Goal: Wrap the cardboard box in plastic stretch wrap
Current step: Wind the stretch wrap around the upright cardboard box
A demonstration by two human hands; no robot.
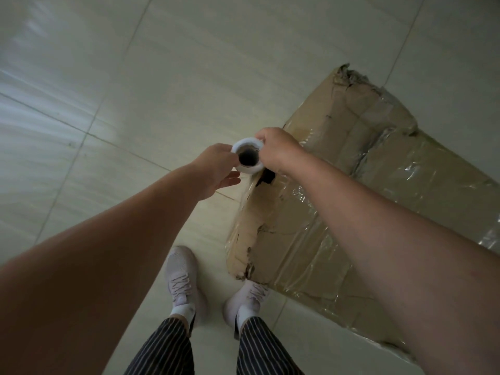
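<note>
I see box (pixel 338 201) on floor (pixel 108 104), just right of feet. Film already covers much of top; far torn corner bare. Roll (pixel 247 155) upright at box's left edge, left hand (pixel 219 169) and right hand (pixel 273 150) pressed around it. I judge wrapping partway, more turns left.

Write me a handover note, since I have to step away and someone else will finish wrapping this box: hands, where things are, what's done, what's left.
Left hand: against the left side of the stretch wrap roll, fingers loose.
Right hand: gripping the roll's right side.
The roll is held upright, end-on to the camera, at the left edge of the cardboard box, which stands on the tiled floor.
Done: shiny film already covers much of the box top.
Left: the torn far corner looks bare; keep wrapping, then cut the film.
</note>
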